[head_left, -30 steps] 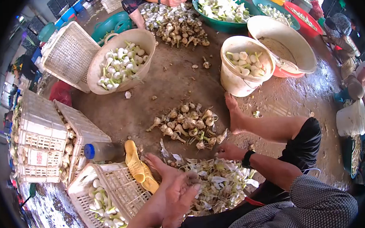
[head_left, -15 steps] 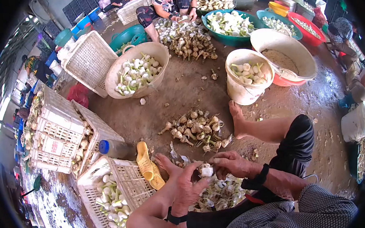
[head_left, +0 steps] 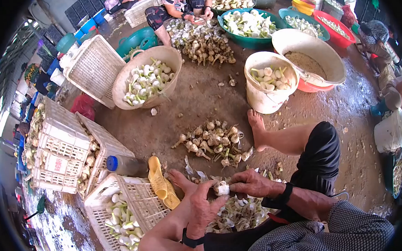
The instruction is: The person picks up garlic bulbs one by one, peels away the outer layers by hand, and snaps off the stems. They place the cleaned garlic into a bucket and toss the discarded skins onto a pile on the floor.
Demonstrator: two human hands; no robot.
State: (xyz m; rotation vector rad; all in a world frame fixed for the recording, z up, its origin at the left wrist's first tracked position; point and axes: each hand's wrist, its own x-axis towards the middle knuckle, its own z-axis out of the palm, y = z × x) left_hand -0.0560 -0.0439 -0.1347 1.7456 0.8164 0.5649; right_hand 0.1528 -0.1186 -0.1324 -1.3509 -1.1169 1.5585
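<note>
A partly peeled garlic bulb [head_left: 222, 187], white with brownish skin at its top, sits between the thumb and fingers of my left hand [head_left: 205, 207]. Closed fingers of my right hand [head_left: 255, 184] pinch at the right side of the same bulb. Under both hands lies a heap of garlic peelings [head_left: 241, 213] between my legs. Just beyond them, a pile of unpeeled garlic bulbs [head_left: 213, 141] rests on the floor.
At left are a white crate of peeled garlic [head_left: 124, 222], yellow slippers [head_left: 161, 183] and a blue-capped bottle [head_left: 125, 163]. Ahead stand a wide tub [head_left: 173, 88] and a white bucket [head_left: 266, 104], both holding peeled garlic. Another person [head_left: 182, 4] sits at a garlic pile.
My right hand has moved left, its fingers now against the bulb. The bulb stays in my left hand. The whole view has shifted slightly.
</note>
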